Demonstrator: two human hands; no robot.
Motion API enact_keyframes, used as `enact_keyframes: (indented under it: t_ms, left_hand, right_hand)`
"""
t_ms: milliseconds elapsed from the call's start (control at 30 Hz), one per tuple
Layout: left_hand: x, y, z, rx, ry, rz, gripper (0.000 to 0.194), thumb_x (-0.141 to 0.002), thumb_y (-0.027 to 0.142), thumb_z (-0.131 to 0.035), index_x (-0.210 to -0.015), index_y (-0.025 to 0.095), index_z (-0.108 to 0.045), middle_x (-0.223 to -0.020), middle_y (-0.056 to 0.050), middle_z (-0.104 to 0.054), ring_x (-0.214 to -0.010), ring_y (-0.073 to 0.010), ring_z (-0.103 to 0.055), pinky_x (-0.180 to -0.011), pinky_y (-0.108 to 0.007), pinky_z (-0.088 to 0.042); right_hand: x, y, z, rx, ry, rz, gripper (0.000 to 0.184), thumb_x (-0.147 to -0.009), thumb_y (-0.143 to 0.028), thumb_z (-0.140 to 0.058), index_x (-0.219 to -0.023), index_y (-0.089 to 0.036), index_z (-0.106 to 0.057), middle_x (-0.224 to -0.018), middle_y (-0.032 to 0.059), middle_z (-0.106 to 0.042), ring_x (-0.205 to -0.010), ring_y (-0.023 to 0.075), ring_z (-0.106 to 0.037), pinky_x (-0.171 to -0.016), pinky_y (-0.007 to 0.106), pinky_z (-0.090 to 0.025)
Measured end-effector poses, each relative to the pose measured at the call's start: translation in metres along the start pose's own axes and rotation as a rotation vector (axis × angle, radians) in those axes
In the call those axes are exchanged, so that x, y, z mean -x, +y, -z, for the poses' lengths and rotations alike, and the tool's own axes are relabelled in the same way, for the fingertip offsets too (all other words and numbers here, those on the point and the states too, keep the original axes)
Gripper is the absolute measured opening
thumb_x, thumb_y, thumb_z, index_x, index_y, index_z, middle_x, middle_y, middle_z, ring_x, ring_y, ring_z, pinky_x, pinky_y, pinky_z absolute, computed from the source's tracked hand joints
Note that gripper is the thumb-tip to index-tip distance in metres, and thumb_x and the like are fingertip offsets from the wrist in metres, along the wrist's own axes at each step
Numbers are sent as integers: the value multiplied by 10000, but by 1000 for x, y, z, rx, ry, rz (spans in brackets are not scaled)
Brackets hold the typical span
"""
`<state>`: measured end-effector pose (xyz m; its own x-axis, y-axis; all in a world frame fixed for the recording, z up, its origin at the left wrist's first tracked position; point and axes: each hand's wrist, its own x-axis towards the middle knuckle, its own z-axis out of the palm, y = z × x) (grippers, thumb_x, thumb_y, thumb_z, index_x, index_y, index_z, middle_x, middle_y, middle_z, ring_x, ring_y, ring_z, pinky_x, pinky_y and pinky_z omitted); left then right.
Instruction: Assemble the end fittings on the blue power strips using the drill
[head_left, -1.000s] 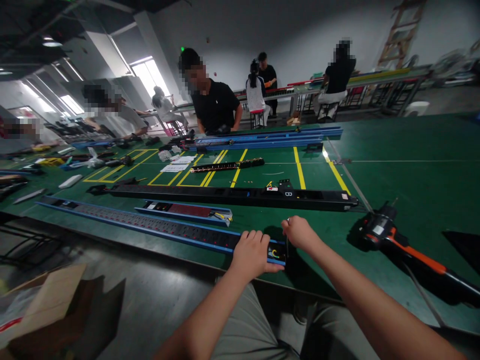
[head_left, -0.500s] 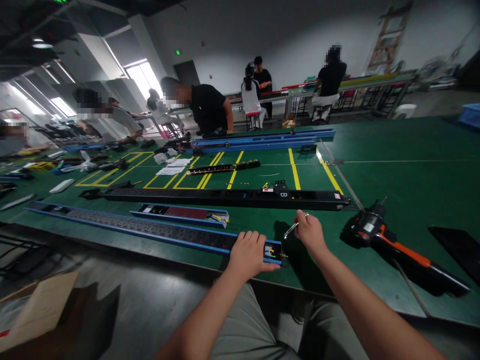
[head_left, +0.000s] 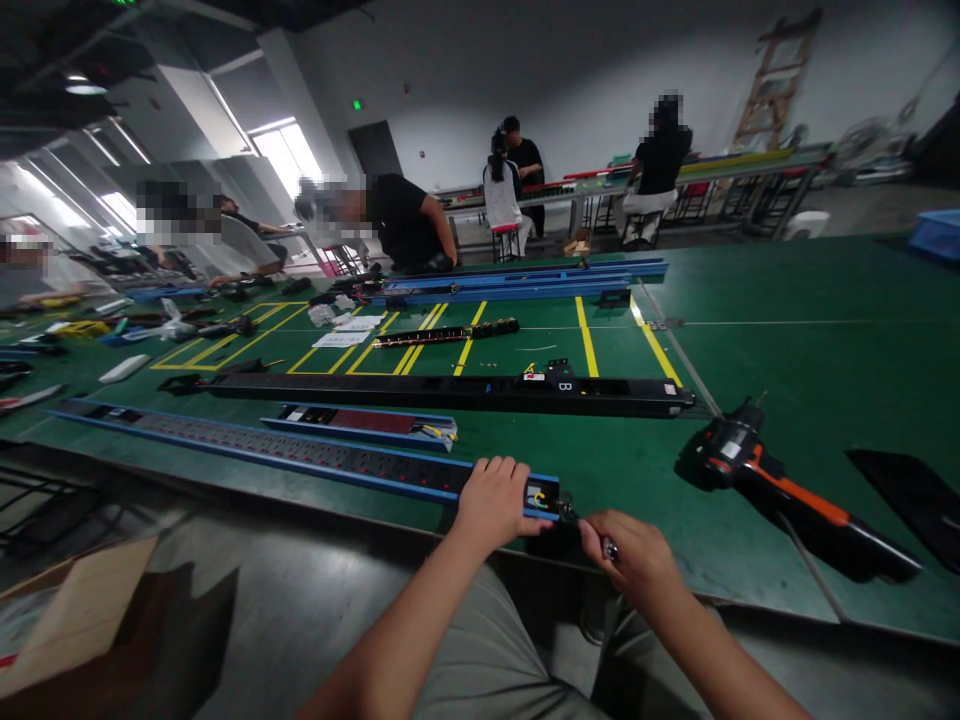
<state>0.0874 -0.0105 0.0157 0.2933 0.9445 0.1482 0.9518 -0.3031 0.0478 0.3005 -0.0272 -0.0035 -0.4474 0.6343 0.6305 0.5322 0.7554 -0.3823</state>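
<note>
A long blue power strip (head_left: 300, 455) lies along the near edge of the green table (head_left: 787, 300). My left hand (head_left: 491, 503) is closed over its right end, where coloured wires show in the open end (head_left: 541, 497). My right hand (head_left: 626, 555) is closed on a small metal tool (head_left: 609, 547) right at that end, near the table's front edge.
A black strip (head_left: 450, 390) and a short blue housing (head_left: 367, 422) lie behind the blue strip. An orange and black power screwdriver (head_left: 787, 485) rests at the right. More blue rails (head_left: 525, 278) lie farther back. Several people work at the tables beyond. A cardboard box (head_left: 67, 620) is on the floor at left.
My right hand has come down and toward me from above the table to the strip's right end, still with the small metal tool. My left hand stays on the strip.
</note>
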Motion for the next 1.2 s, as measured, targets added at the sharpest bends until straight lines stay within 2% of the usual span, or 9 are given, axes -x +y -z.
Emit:
enact_keyframes:
  t_ms: [367,500,600,700,800,833,900,1067,1200]
  left_hand:
    - [0,1,0,-5,22,4,671,-586,751,-610,-937,184,-539,-898,-75,-551,-881,-269,-500,-821,-401,-353]
    - [0,0,-2,-3,24,12,655,-561,697,-679,-945,188,-531,-905,-66,-552,-884,-264,-504,-813,-395,-355]
    - [0,1,-4,-14,16,11,677,-536,703,-694,-948,192,-528,-915,-65,-550,-886,-263,-504,-813,-390,-350]
    - [0,1,-4,-41,0,10,692,-531,718,-687,-950,189,-529,-916,-69,-550,-892,-265,-501,-822,-391,-342]
    - [0,1,-3,-55,8,11,705,-555,770,-621,-926,176,-537,-902,-80,-550,-891,-273,-499,-824,-400,-343]
    - [0,1,-3,-50,12,10,713,-558,783,-603,-925,174,-540,-899,-81,-549,-890,-275,-500,-824,-402,-344]
    - [0,2,-2,-33,13,10,729,-559,800,-581,-934,176,-544,-897,-81,-549,-887,-277,-502,-824,-407,-349]
    - [0,1,-2,-8,-3,15,738,-556,805,-576,-949,181,-552,-906,-79,-547,-894,-276,-501,-837,-416,-355]
    - [0,-2,1,17,-15,17,743,-561,806,-568,-966,184,-562,-916,-82,-553,-903,-279,-507,-847,-420,-362]
  right_hand:
    - [-8,0,-9,81,-16,88,181,-884,-159,-501,-724,-155,-584,-612,-4,-565,-531,77,-501,-544,205,-353]
    - [-11,2,-9,121,-46,30,268,-913,-195,-456,-668,-159,-559,-575,-6,-543,-496,78,-476,-533,217,-326]
    - [-26,3,-8,162,-98,-97,358,-934,-263,-406,-613,-169,-533,-534,1,-528,-473,91,-472,-530,237,-309]
    - [-58,4,-11,155,-222,-258,374,-926,-304,-391,-618,-172,-555,-562,33,-586,-513,116,-529,-543,243,-313]
    - [-92,14,-19,30,-398,-564,327,-885,-297,-428,-623,-168,-575,-613,69,-641,-538,130,-575,-526,232,-327]
    - [-101,20,-22,-34,-462,-694,323,-873,-287,-429,-609,-167,-572,-581,66,-637,-500,125,-571,-504,225,-332]
    - [-113,33,-28,-114,-544,-838,338,-860,-263,-414,-573,-165,-563,-478,45,-597,-389,109,-531,-448,212,-334]
    - [-110,58,-45,-188,-605,-983,340,-835,-245,-436,-525,-158,-546,-358,7,-515,-281,101,-470,-362,201,-314]
    - [-96,61,-55,-235,-539,-1046,336,-839,-258,-437,-535,-157,-540,-342,-18,-476,-267,87,-439,-351,194,-310]
